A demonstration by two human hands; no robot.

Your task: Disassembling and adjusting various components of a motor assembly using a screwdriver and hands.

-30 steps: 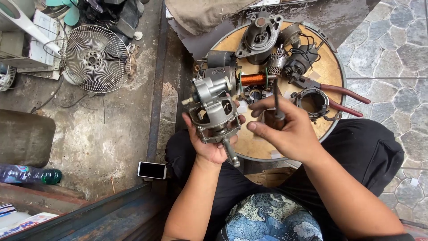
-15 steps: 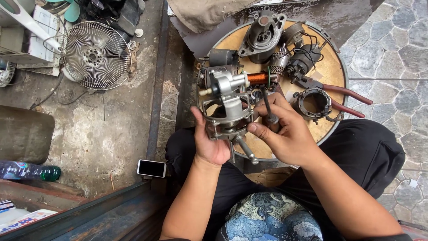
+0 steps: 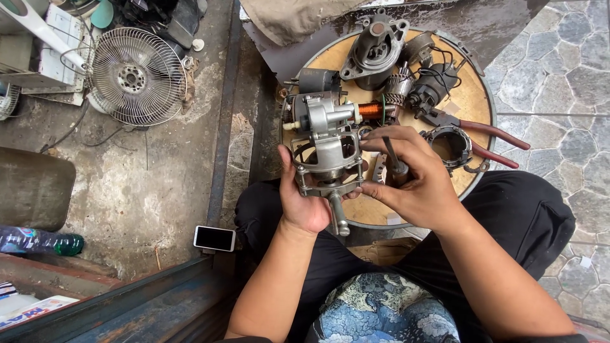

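While my left hand [image 3: 311, 203] grips the fan motor [image 3: 327, 149] over the round board [image 3: 473, 101], right hand [image 3: 413, 174] is closed on a screwdriver [image 3: 395, 164]. Looks like disassembly; next, seat the tip squarely on a screw.

Setting: informal outdoor repair workshop, at ground level. Evidence: round wooden board [image 3: 467, 105] serving as bench, loaded with starter motor housing [image 3: 375, 47], copper-wound armature [image 3: 372, 111] and red-handled pliers [image 3: 489, 136]; wire fan guard [image 3: 136, 76] far left on stained concrete floor [image 3: 152, 184]; stone paving [image 3: 559, 70] right.
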